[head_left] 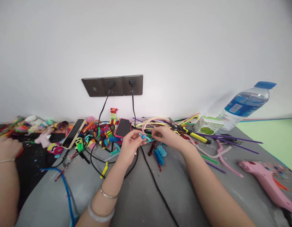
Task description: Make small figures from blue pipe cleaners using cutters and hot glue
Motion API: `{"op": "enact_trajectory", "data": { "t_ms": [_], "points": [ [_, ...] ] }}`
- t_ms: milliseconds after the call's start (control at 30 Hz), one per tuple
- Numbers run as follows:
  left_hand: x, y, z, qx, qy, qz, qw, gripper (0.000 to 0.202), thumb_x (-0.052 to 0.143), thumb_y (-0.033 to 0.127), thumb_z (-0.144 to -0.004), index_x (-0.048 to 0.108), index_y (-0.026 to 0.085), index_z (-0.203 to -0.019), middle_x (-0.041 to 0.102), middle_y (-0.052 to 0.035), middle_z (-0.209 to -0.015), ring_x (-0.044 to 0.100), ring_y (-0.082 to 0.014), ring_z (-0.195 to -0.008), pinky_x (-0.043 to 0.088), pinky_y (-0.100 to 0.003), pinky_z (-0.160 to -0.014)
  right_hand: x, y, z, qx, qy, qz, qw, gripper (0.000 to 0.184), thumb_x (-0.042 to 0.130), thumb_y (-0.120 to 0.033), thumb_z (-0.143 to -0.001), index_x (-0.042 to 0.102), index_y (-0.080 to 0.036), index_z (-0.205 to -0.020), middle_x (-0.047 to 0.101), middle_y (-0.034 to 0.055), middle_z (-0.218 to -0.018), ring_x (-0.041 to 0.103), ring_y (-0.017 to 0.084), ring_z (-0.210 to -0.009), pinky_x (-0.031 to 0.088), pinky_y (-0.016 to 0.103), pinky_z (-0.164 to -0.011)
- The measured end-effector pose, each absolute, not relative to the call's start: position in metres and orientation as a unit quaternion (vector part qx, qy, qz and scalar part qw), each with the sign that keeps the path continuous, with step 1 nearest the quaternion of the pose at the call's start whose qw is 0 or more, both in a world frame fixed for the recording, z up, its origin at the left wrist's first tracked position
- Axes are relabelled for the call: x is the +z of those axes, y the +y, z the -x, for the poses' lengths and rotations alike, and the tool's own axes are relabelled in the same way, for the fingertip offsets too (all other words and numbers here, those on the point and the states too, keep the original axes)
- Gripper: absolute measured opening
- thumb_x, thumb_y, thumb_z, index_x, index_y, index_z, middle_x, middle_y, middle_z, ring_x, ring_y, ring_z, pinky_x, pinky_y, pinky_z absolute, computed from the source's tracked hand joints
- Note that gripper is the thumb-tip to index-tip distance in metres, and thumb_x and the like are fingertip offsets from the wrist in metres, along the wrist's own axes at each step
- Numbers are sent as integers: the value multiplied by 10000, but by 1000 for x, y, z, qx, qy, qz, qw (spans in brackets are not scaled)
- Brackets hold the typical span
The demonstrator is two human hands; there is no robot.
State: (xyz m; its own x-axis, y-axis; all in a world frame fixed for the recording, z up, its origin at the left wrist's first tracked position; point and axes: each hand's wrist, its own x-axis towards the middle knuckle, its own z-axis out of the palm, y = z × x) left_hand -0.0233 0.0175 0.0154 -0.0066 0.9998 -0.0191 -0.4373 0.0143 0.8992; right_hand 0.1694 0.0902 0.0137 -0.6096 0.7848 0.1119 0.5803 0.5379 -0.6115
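Note:
My left hand (129,145) pinches a short light blue pipe cleaner (147,138) between thumb and fingertips; the thumbnail is painted blue. The pipe cleaner is bent and reaches across to my right hand (166,136), whose fingers are closed at its far end. Both hands are held above the grey table. Just below them lie a bundle of blue pipe cleaner pieces (158,157) and a paler blue bundle (162,150). Pliers with yellow and black handles (198,136) rest beyond my right wrist, on a heap of long pipe cleaners (157,121).
Black cables run from the wall sockets (112,85) over the table (146,195). Two phones (123,127) and several fuzzy figures (79,143) lie left. At right are a green-white box (208,125), a water bottle (245,105) and a pink glue gun (266,181). Another person's hand (7,147) is far left.

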Motion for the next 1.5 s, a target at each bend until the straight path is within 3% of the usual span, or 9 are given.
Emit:
{"op": "enact_trajectory", "data": {
  "t_ms": [167,300,467,700,833,1167,1500],
  "points": [
    [15,19,24,607,388,-365,589,311,877,374,-624,697,169,-772,657,-7,-719,637,-118,-686,555,-240,-659,20,89,-174,333,-836,378,217,76,590,-182,-811,656,-161,-842,652,19,-770,562,156,-685,418,256,-623],
    [14,18,22,617,393,-377,569,289,860,380,-640,699,176,-769,710,-37,-835,662,-138,-754,559,-247,-672,17,84,-161,313,-855,380,166,77,661,-101,-731,680,-169,-762,641,3,-709,548,145,-645,377,246,-602],
    [12,19,21,621,408,-385,547,262,853,352,-656,744,171,-811,708,-31,-761,643,-114,-675,545,-228,-668,15,81,-154,274,-859,403,157,153,619,-25,-712,627,-169,-660,611,-1,-665,518,136,-630,341,251,-618],
    [8,20,21,632,421,-382,527,249,830,319,-695,732,187,-883,744,-44,-848,684,-134,-772,556,-218,-682,39,82,-177,365,-789,391,303,46,551,-190,-817,594,-177,-829,597,8,-780,508,143,-677,393,267,-640],
    [4,20,19,616,430,-396,528,240,819,314,-703,726,172,-871,753,-65,-881,690,-151,-804,562,-225,-688,52,74,-172,460,-739,339,357,160,598,-322,-861,542,-185,-800,536,-9,-757,469,123,-649,377,253,-601],
    [0,20,15,625,425,-418,504,232,836,313,-667,733,171,-819,708,-28,-776,635,-129,-692,537,-206,-584,42,72,-160,509,-745,302,308,126,591,-220,-840,517,-188,-743,509,-21,-730,452,121,-653,365,251,-607],
    [7,17,13,633,394,-409,526,230,849,309,-670,740,164,-811,732,-38,-761,688,-143,-688,589,-253,-675,47,67,-157,530,-738,300,289,192,613,-259,-853,490,-192,-721,484,-27,-716,453,117,-655,364,250,-617]
  ]
}}
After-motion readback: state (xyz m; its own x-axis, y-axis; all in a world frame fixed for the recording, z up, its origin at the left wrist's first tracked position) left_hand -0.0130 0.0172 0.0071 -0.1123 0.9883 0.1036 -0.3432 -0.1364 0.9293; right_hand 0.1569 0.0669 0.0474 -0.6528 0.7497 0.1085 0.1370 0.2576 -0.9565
